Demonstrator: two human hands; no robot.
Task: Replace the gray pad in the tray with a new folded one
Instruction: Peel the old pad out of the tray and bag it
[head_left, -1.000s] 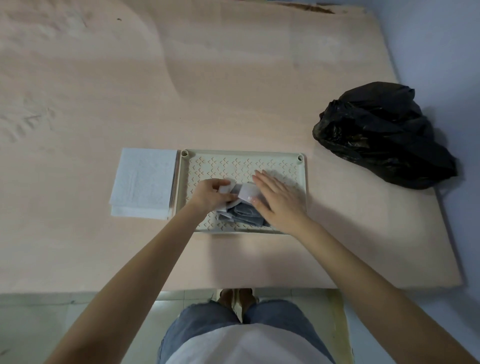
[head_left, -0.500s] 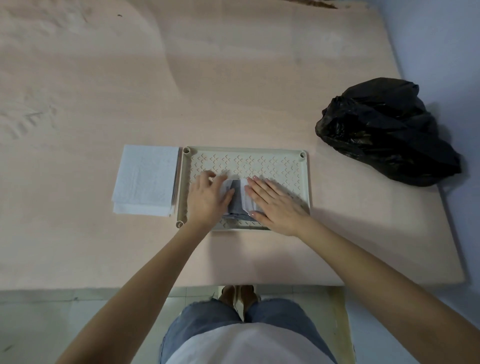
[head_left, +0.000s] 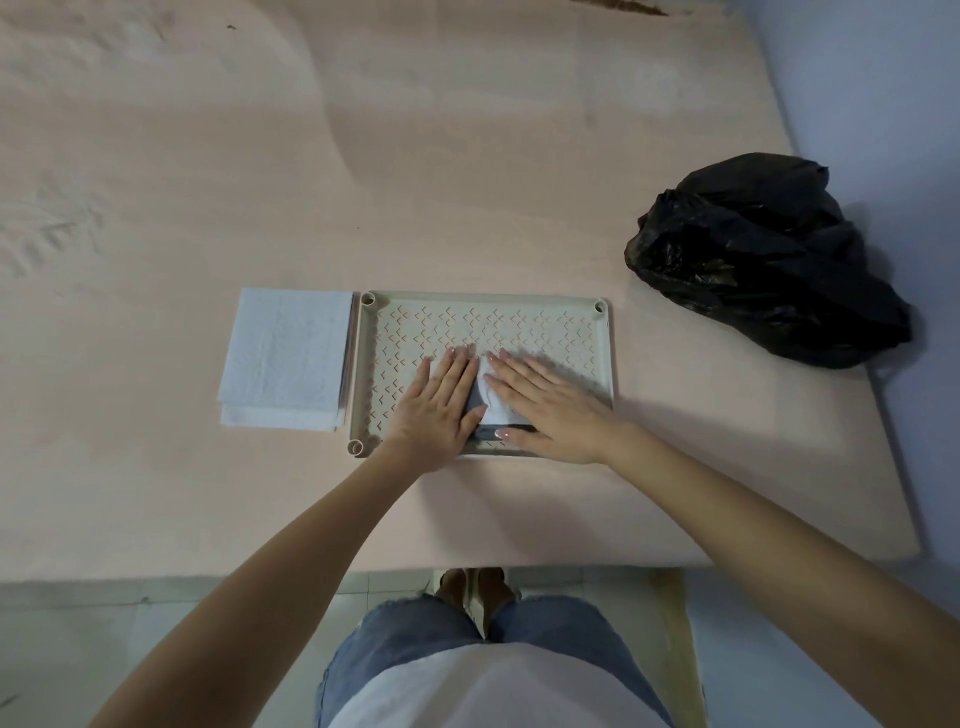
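- Pad mostly hidden under my two hands; only a narrow strip shows between them, plus a dark edge near my thumbs.
- What shows: a white, wrinkled upper part and a gray to dark blue lower part. Looks folded into a small bundle; I cannot tell how many layers or where its outline ends.
- Pad lies inside the tray, toward the near rim, about mid-length.
- Left hand: flat, fingers straight and together, palm down on the pad's left part, gripping nothing.
- Right hand: flat too, fingers straight and slightly spread, pressing on the pad's right part; thumb lies along the pad's near edge.
- Tray: pale, rectangular, floor perforated with small chevron cuts, round sockets at the corners; the near right corner is covered by my right wrist.
- Stack of white folded pads just beside the tray's left rim, on the table.
- Black bag beyond the tray's right end, apart from it; contents cannot be seen.
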